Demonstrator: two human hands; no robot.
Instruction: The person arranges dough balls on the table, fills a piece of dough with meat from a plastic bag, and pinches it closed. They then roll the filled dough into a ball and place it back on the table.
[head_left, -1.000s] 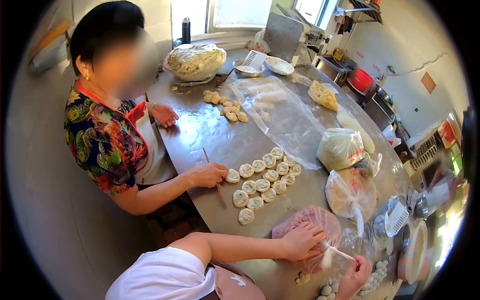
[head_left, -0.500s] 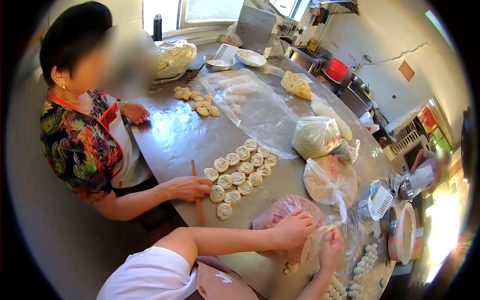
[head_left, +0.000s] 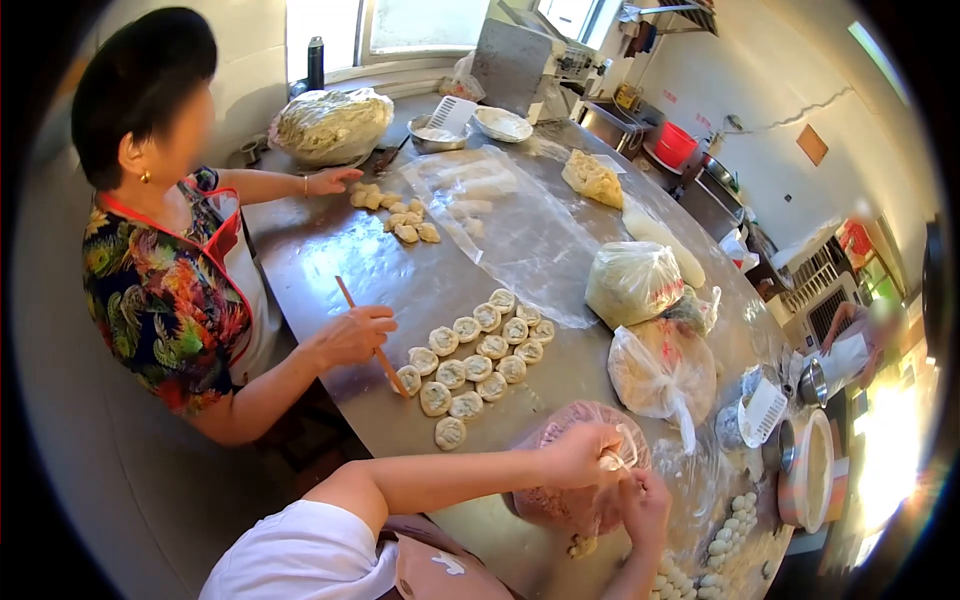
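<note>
On the metal table near me lies a clear plastic bag of pinkish filling (head_left: 550, 430). My left hand (head_left: 583, 455) is closed on the bag's gathered top, just over the filling. My right hand (head_left: 645, 505) pinches the same twisted plastic, close beside my left hand. Left of the bag, round filled dough pieces (head_left: 465, 404) lie in rows. Small dough balls (head_left: 730, 530) sit to the right of my right hand, at the table's near edge.
Across the left corner a co-worker (head_left: 165, 280) holds a thin wooden stick (head_left: 372, 337) and reaches toward dough lumps (head_left: 405, 222). Tied bags (head_left: 662, 370), a plastic sheet (head_left: 510, 220) and bowls (head_left: 436, 135) stand on the table. Another person (head_left: 850, 345) is at the far right.
My hands have come closer together at the bag's top, my right hand moving left. The co-worker has lifted the stick and stretched the other arm toward the dough lumps; one more round piece lies in the rows.
</note>
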